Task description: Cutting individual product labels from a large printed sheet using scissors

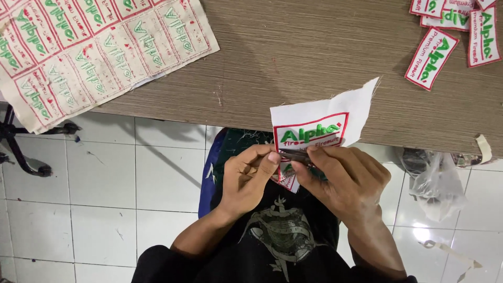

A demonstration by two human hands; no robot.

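My left hand [250, 177] pinches the lower edge of a white cloth piece [319, 116] that carries an embroidered patch with a red border and green lettering. My right hand [343, 175] grips small metal scissors [296, 155], whose blades lie across the patch's lower edge, right by my left thumb. Both hands are held over my lap, just in front of the table's near edge. My fingers hide the patch's lower part.
A brown wooden table [293, 57] fills the top. A large cloth sheet of uncut patches [84, 47] lies at its left end. Several cut patches [453, 31] lie at the top right. A clear plastic bag [437, 183] hangs at the right, above the white tiled floor [105, 183].
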